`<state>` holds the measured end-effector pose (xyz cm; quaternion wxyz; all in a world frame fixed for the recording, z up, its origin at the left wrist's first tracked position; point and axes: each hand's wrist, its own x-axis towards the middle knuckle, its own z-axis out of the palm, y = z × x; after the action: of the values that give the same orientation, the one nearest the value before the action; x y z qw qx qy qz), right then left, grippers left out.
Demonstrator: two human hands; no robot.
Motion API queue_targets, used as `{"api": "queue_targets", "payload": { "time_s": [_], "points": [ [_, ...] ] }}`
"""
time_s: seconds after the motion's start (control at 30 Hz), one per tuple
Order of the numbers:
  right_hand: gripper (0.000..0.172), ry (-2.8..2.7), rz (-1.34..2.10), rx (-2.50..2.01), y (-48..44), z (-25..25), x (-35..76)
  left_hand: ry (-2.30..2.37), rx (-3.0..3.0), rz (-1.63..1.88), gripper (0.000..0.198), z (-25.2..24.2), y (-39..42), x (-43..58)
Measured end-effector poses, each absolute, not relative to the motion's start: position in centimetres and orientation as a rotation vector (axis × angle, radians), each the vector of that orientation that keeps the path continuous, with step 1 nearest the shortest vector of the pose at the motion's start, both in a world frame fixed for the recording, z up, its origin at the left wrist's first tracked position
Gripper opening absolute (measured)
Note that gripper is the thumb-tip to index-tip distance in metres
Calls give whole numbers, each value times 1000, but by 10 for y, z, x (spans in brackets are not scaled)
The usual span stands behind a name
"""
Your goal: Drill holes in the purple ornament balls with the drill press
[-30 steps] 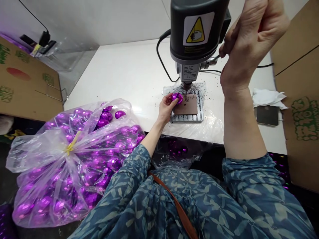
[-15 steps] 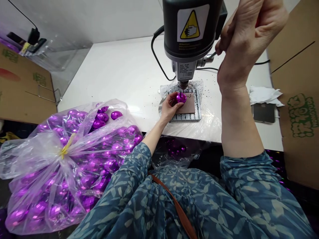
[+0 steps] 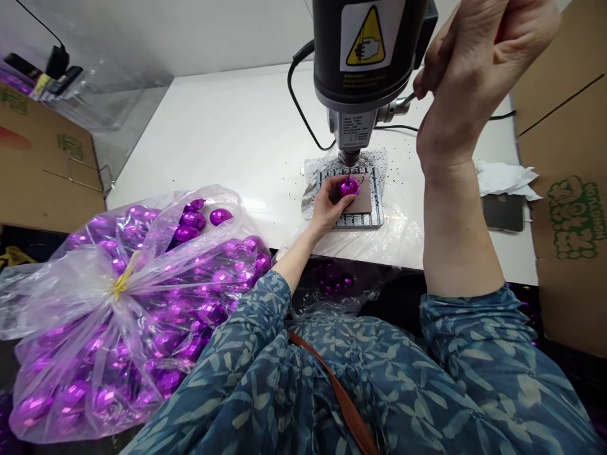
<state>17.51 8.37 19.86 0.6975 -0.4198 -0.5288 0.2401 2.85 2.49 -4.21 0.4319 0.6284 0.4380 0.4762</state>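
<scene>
My left hand (image 3: pixel 331 202) is closed around a shiny purple faceted egg (image 3: pixel 349 186) and holds it on the brown pad (image 3: pixel 363 201) of the metal drill table (image 3: pixel 374 218). The bit of the grey bench drill (image 3: pixel 367 57) comes down right onto the top of the egg. My right hand (image 3: pixel 474 63) is raised beside the drill head, its fingers wrapped round the drill's feed lever (image 3: pixel 403 101), of which only the metal stem shows.
A clear plastic bag (image 3: pixel 118 303) full of purple eggs lies at my left. Another bag with a few eggs (image 3: pixel 334 281) hangs below the white table's (image 3: pixel 227 139) edge. Cardboard boxes (image 3: pixel 564 189) stand right and left. A phone (image 3: pixel 502 212) and tissue (image 3: pixel 502 177) lie to the right.
My left hand has slid the egg to the right, from the pad's left edge to directly under the bit. The right hand stays on the lever.
</scene>
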Motion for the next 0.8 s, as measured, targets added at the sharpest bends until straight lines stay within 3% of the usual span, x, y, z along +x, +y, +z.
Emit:
{"api": "queue_targets", "payload": {
  "time_s": [0.23,0.53,0.8],
  "points": [
    [66,-1109,467,-881,76,183,171,1093,1541,1174,62,-36,25,28],
    [78,-1036,383,-855,59,159,168,1099,1577,1157,61,-37,25,28],
    [74,-1036,335,-788,61,135,169,1099,1578,1161,60,-36,24,28]
  ]
}}
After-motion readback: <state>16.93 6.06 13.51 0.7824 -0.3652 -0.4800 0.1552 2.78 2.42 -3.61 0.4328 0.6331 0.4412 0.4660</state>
